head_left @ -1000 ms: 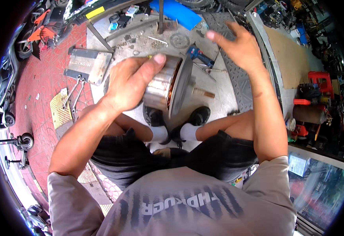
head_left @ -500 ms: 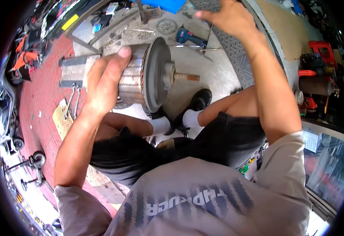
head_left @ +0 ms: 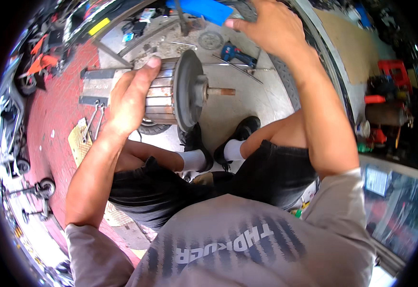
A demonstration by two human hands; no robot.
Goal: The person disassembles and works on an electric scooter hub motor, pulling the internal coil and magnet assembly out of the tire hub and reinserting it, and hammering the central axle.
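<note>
My left hand (head_left: 130,100) grips a heavy cylindrical metal motor part (head_left: 159,110), with slatted sides, rust marks, a grey round end plate (head_left: 184,91) and a shaft (head_left: 221,91) pointing right. A black tyre (head_left: 154,128) shows partly beneath it. Just left lie a metal plate (head_left: 94,86) and two spanners (head_left: 90,122). My right hand (head_left: 271,31) is raised at the top, fingers apart with nothing visible in them. Below it on the floor lie a blue cordless drill (head_left: 234,56) and long metal rods (head_left: 242,71).
A bent blue panel (head_left: 194,8) and a metal frame (head_left: 113,52) lie ahead. Scooters (head_left: 44,191) line the left side on red paving. At right are a cardboard sheet (head_left: 343,38), a red stool (head_left: 394,74), assorted tools and a glass case (head_left: 395,205).
The motor part has shifted left and turned so its shaft points straight right. My right hand has moved up and leftward, still off the part.
</note>
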